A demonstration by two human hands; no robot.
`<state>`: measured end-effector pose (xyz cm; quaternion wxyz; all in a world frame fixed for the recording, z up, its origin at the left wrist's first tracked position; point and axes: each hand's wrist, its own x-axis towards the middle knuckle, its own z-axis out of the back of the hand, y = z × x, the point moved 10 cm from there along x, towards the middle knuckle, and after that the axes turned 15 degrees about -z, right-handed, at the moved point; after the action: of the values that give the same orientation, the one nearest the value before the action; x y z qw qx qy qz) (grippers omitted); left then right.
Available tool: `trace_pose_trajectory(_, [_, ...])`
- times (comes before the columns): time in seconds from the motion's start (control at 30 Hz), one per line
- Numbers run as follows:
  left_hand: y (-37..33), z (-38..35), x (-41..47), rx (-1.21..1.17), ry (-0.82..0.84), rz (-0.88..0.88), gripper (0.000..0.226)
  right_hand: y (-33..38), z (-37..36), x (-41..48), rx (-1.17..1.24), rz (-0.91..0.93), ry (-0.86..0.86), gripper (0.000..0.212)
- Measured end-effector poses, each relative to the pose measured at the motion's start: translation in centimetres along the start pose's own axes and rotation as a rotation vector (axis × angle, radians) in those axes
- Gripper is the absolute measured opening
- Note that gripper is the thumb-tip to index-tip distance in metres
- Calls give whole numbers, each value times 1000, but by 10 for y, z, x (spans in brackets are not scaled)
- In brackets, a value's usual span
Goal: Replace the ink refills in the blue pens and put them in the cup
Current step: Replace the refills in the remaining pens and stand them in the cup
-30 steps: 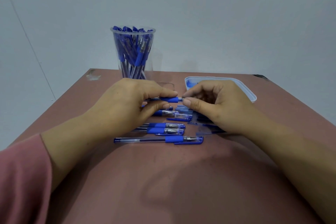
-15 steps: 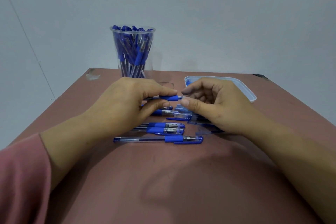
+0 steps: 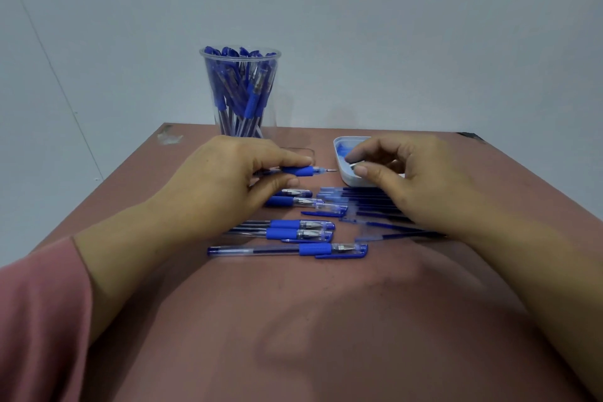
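Left hand (image 3: 228, 179) grips the pen (image 3: 298, 170), nib bared; right hand (image 3: 408, 179) pinches a small piece (image 3: 354, 166) over the tray (image 3: 346, 179), probably to park it there.

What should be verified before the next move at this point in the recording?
1. Left hand grips the clear pen with a blue grip: ok.
2. Refill point sticks out bare past the grip: ok.
3. Right hand pinches a small silvery piece over the shallow white tray: ok. What the piece is: cannot tell.
4. Loose dark-blue refills lie on the table beside the right hand: ok.
5. Clear plastic cup stands upright, holding blue pens: ok. Room for another pen: cannot tell.
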<state>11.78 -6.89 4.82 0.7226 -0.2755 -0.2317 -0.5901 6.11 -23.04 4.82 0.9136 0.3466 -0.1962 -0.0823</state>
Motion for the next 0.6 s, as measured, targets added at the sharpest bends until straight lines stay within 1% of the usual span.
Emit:
trace_pose_trajectory(0.03, [3, 1, 0, 9, 4, 13, 32, 1, -1, -1, -64, 17, 16, 27])
trace_pose_trajectory(0.1, [7, 2, -2, 29, 13, 35, 32, 4, -13, -7, -205, 44, 125, 26])
trace_pose_trajectory(0.17, [9, 2, -3, 33, 15, 50, 32, 8, -29, -13, -313, 94, 233, 20])
trace_pose_trajectory(0.2, [9, 2, -3, 31, 14, 54, 32, 12, -33, -15, -349, 130, 252, 18])
trace_pose_trajectory(0.37, [11, 0, -3, 31, 13, 63, 31, 22, -49, -16, -442, 261, 274, 16])
trace_pose_trajectory(0.47, [11, 0, -3, 37, 20, 66, 32, 21, -52, -17, -455, 264, 289, 18])
trace_pose_trajectory(0.6, [10, 1, -3, 29, 13, 61, 31, 17, -53, -15, -452, 220, 299, 23])
